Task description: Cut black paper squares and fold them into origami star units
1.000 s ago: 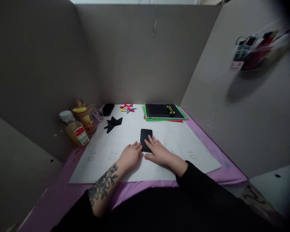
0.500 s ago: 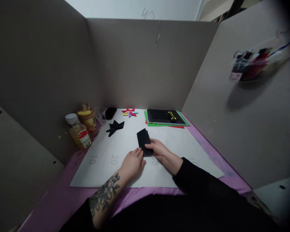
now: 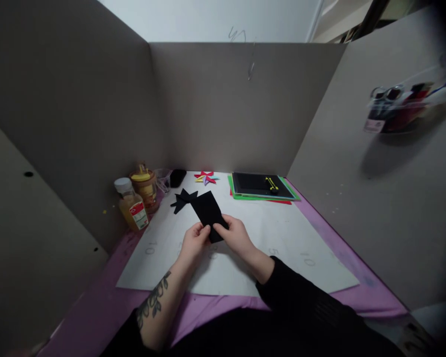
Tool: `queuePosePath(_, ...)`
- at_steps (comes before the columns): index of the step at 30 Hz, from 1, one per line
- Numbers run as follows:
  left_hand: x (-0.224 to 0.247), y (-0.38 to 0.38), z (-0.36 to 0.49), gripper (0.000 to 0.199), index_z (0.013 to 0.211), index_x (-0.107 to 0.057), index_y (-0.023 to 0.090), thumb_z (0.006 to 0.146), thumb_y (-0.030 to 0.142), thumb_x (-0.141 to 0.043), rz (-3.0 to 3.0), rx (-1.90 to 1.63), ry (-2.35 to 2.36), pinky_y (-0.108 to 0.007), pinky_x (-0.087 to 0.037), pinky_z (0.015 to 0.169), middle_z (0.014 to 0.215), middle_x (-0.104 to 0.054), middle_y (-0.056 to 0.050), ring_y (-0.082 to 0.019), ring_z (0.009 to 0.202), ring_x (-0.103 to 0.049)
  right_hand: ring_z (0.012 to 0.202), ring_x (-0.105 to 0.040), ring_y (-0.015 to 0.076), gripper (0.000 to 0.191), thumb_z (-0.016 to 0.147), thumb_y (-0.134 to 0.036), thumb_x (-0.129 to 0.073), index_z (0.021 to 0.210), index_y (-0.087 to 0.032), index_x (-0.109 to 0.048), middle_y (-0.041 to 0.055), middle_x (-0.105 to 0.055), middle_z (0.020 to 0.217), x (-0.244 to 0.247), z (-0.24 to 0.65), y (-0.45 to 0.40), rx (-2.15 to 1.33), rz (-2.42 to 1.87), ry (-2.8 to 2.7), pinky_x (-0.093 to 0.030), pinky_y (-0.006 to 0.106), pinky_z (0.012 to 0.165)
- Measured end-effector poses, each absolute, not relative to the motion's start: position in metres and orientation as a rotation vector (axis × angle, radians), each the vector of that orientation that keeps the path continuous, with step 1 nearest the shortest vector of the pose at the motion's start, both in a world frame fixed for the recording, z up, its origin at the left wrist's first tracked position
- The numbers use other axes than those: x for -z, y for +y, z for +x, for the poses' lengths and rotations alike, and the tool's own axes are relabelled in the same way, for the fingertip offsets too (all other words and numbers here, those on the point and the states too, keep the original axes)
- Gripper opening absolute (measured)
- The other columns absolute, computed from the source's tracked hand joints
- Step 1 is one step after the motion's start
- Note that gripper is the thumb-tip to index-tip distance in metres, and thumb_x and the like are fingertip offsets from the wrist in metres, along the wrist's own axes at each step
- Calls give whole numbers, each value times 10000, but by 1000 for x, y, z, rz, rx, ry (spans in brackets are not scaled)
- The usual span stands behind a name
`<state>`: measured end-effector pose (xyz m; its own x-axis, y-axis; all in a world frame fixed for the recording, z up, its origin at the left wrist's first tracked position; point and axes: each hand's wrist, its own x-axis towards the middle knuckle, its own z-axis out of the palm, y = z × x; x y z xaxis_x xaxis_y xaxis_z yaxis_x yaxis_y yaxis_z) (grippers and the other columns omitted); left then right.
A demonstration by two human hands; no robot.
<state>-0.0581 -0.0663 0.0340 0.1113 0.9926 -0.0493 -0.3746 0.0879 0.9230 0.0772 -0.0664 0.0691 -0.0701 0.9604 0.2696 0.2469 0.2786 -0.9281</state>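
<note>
A folded piece of black paper (image 3: 208,210) is held up over the white sheet (image 3: 267,228), tilted with its top to the left. My left hand (image 3: 196,240) pinches its lower left edge between thumb and fingers. On the lower right edge, my right hand (image 3: 235,232) grips it with the thumb on top. Just behind the paper, to the left, lies a black folded paper shape (image 3: 184,199) with several points. Farther back rests a multicoloured folded paper star (image 3: 205,178).
At the left wall stand a bottle with a white cap (image 3: 132,206), a brown-and-yellow cup (image 3: 144,184) and a clear plastic cup (image 3: 163,179). A dark flat object (image 3: 178,178) lies behind. Coloured sheets (image 3: 249,184) with a yellow-and-black tool (image 3: 271,185) lie back right. A clear pouch (image 3: 397,111) hangs at right.
The black paper has been lifted and shifted left. My left hand, earlier resting flat at its lower corner, now pinches its edge. The camera view has shifted slightly.
</note>
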Motion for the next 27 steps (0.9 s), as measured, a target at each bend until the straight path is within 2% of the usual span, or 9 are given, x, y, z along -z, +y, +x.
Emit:
queuePosePath(5,-35,-69,-61,350,812,-641,121,604,363,-784,956,-1215,929,-231,-462,583,696,-684,-47,-133,591,-618,733,-576,188,180,757,-305,-550,804,-171,-662,23,-658,770,-67,75,-67,-898,-1133,-1446,-448,281,674)
queuePosePath(10,-32,-70,-58,300,639,-591,129,595,366,-770,1092,-1159,1025,-218,-411,510,521,-616,-19,-127,494,-576,732,-570,175,203,697,-291,-616,853,-163,-644,21,-654,788,-60,76,-62,-995,-1061,-1247,-447,280,673)
queuePosePath(14,-34,-70,-59,259,619,-587,134,598,337,-747,1179,-1192,1114,-207,-391,493,539,-628,-26,-123,499,-574,663,-555,158,314,546,-228,-728,833,-161,-619,-8,-631,716,-49,72,-62,-1135,-1054,-1119,-435,285,631)
queuePosePath(19,-34,-71,-59,203,719,-600,136,617,274,-709,1226,-1204,1158,-199,-382,488,580,-647,-23,-120,510,-579,587,-542,140,294,470,-173,-754,723,-161,-605,-27,-610,621,-45,70,-61,-1229,-1046,-971,-417,274,572)
queuePosePath(24,-27,-69,-60,199,703,-566,151,654,299,-689,1338,-1162,1172,-197,-357,462,559,-628,-2,-119,489,-567,581,-589,142,452,452,-196,-798,869,-162,-627,-11,-670,643,-53,88,-48,-1357,-912,-840,-449,284,624)
queuePosePath(27,-24,-68,-61,192,697,-567,150,656,295,-687,1376,-1143,1182,-198,-351,461,566,-633,-8,-115,488,-559,587,-589,129,478,468,-224,-816,905,-177,-629,-18,-665,629,-62,109,-35,-1316,-886,-756,-448,267,626)
